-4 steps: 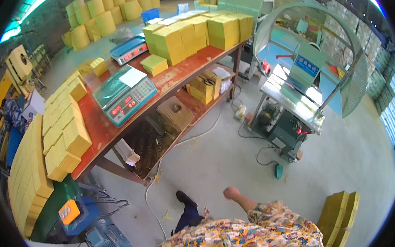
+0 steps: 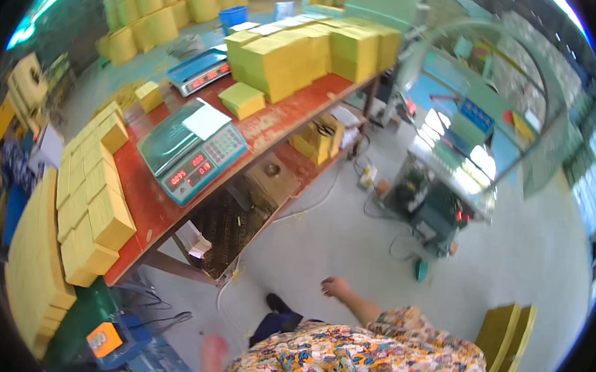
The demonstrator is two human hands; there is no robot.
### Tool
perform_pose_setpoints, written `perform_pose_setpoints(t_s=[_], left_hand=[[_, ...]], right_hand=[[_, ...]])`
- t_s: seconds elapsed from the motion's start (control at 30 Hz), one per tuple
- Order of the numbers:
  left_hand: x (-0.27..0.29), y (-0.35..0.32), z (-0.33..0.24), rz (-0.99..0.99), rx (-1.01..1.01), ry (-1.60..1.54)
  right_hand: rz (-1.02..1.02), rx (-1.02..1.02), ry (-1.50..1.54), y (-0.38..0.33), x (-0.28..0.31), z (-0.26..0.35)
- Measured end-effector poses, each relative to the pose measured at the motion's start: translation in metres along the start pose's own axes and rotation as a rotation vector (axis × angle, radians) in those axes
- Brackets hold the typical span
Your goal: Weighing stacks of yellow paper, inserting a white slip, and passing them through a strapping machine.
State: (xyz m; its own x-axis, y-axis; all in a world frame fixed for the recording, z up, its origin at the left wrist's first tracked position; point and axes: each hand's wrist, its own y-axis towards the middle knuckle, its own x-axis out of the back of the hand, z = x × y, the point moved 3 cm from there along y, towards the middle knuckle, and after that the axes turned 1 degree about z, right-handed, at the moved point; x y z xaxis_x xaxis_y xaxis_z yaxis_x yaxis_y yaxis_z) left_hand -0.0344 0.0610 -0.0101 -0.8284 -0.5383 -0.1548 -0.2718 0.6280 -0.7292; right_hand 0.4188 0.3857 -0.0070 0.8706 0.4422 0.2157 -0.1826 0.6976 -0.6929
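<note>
My right hand [image 2: 335, 288] hangs over the grey floor in front of my body, its fingers curled in and nothing seen in them. Low at the left of my body is my left hand [image 2: 214, 350], smeared by motion, so its fingers cannot be read. Neither hand touches anything that I can see. Ahead on the left stands a red-topped table [image 2: 148, 211]. On it are a teal digital scale [image 2: 189, 153] with a white sheet [image 2: 206, 121] on its pan, a small yellow paper stack [image 2: 242, 101] and big yellow paper blocks [image 2: 278, 62].
Yellow stacks [image 2: 92, 207] line the table's left end, near a blue motor [image 2: 157, 361]. A metal-topped machine [image 2: 450, 154] stands ahead right, its cable on the floor. Tall yellow stacks [image 2: 496, 341] stand at my right. Beneath the table is a low shelf [image 2: 217, 222] holding boxes.
My left hand has come into view at the lower left. My right hand has shifted slightly left and up. The view has swung, with the table and machine sitting lower and further right.
</note>
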Motion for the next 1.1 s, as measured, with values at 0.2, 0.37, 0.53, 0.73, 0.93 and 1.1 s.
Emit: perform_pose_setpoints(t_s=[0.2,0.37,0.53,0.73,0.93,1.1], left_hand=[[-0.263,-0.015,-0.387,0.018,-0.694,0.372],[-0.354,0.011,-0.512,-0.026,-1.039,0.526],[-0.433,0.047,-0.57,-0.31,-1.417,1.022],[-0.482,0.115,-0.611,-0.461,-1.267,1.352],[-0.473,0.116,-0.611,-0.583,-1.311,1.26],[-0.469,0.112,-0.625,-0.544,-1.347,1.056]], right_hand=[[0.212,0.043,0.487,0.013,-0.013,0.151],[0.308,0.09,0.592,0.042,0.02,0.301],[0.459,0.346,0.481,0.076,0.053,0.449],[0.529,0.52,0.292,0.129,0.085,0.58],[0.682,0.499,0.143,0.143,0.074,0.618],[0.63,0.622,0.122,0.136,0.071,0.642]])
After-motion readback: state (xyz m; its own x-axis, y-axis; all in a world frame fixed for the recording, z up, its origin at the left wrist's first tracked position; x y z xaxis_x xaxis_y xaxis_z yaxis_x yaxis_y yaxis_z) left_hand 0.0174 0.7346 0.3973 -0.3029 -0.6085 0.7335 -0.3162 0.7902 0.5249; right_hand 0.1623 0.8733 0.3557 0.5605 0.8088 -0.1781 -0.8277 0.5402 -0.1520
